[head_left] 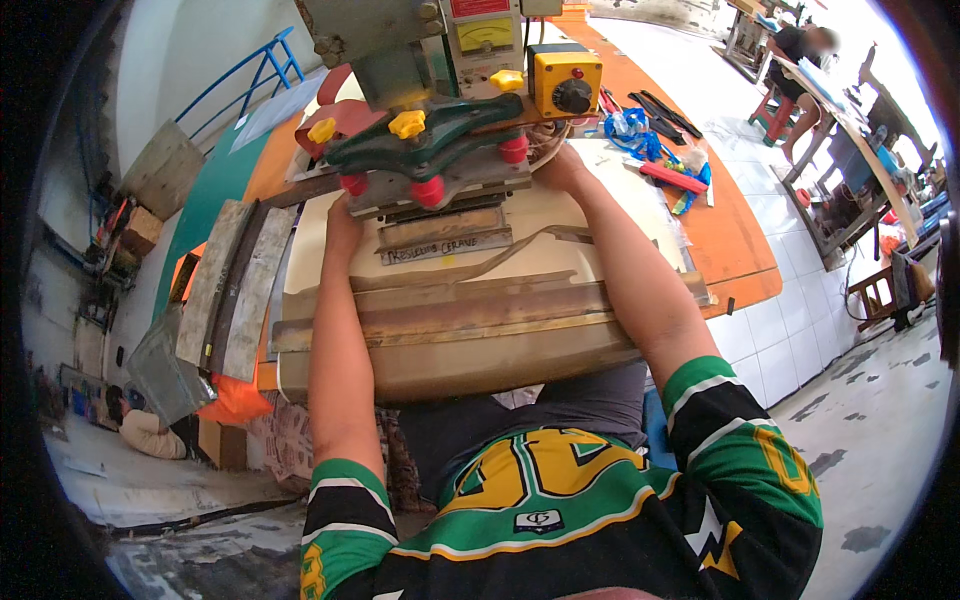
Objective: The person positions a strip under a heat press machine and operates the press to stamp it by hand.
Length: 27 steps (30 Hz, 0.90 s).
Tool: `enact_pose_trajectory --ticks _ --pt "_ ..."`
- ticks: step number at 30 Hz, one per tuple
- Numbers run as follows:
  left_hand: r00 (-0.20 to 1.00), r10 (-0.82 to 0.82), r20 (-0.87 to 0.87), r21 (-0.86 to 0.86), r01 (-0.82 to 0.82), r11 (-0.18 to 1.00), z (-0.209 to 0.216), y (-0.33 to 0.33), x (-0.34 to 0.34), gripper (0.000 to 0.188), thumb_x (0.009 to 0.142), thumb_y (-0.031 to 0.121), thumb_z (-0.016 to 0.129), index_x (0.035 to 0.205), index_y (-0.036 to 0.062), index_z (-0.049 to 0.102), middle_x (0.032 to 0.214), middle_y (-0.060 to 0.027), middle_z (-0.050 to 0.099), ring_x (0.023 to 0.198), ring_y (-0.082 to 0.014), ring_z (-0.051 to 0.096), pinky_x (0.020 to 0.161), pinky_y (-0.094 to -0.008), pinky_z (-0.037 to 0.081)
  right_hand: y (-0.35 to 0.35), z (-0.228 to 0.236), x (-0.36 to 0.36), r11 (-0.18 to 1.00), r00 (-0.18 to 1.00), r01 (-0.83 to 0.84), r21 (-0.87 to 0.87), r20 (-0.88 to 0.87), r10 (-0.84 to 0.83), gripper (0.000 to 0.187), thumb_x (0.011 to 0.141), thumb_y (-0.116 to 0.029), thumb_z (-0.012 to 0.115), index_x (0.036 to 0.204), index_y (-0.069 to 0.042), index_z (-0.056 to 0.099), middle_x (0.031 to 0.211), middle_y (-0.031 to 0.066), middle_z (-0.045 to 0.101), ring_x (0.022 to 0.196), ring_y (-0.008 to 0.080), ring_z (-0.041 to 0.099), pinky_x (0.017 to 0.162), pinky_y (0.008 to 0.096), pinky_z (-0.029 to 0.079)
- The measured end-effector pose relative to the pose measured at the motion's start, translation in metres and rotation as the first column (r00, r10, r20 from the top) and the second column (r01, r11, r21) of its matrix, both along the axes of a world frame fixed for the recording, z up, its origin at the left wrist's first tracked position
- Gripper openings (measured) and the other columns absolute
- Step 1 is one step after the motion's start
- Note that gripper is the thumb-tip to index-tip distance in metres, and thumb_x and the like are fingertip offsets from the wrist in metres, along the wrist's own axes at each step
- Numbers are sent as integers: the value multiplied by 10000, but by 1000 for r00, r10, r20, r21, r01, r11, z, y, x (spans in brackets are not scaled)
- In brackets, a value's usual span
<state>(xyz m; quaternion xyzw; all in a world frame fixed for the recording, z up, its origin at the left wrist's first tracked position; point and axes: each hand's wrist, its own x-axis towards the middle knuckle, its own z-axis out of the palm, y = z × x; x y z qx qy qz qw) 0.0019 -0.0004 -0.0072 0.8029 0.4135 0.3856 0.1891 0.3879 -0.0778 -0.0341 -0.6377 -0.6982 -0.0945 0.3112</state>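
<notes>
Both my arms reach forward around a press head (pixel 425 155), a dark green casting with yellow knobs and red collars. My left hand (pixel 343 222) is beside its left end, over a cream sheet (pixel 315 240); the fingers are hidden behind the press. At the right end, next to some coiled cable, is my right hand (pixel 562 170), with its fingers also out of sight. Whether either hand holds anything does not show. Below the press head lies a flat metal bar (pixel 447 246) with handwriting on it. A loose brown strip (pixel 500 262) curls across the sheet nearer to me.
A yellow control box (pixel 565 82) with a black dial is mounted right of the press. Several long metal bars (pixel 225 285) lie at the left edge. Blue wrappers (pixel 640 135) and a red tool (pixel 673 178) lie on the orange tabletop (pixel 745 260). A person (pixel 795 75) sits at the far right.
</notes>
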Motion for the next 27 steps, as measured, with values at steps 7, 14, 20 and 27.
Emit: enact_pose_trajectory --ticks 7,14,20,27 --pt "967 -105 232 -193 151 969 -14 28 14 410 689 -119 519 1075 18 553 985 -159 622 967 -263 579 825 -310 429 10 -17 33 997 999 10 -77 52 -6 423 758 -277 571 1161 -172 493 1128 120 532 1024 317 505 849 395 425" --pt "997 25 76 -92 -18 996 -1 0 -8 392 699 -103 523 1064 34 566 980 -159 624 960 -270 583 821 -317 434 1 2 -7 999 996 -52 5 -70 53 419 769 -269 546 1177 -212 467 1054 139 582 949 341 553 775 421 460" --pt "999 -22 38 -9 22 1000 6 -4 4 362 709 -102 521 1041 33 575 972 -162 624 943 -276 586 810 -320 437 12 -12 12 995 995 -75 72 73 69 424 759 -267 561 1170 -216 471 1031 138 591 926 349 561 759 425 466" --pt "999 29 18 -68 -28 997 13 -14 5 363 715 -123 489 1038 23 571 966 -163 625 941 -284 585 808 -323 437 9 -8 5 998 998 -49 47 38 47 422 738 -250 590 1144 -204 487 1000 143 601 894 350 571 733 429 469"
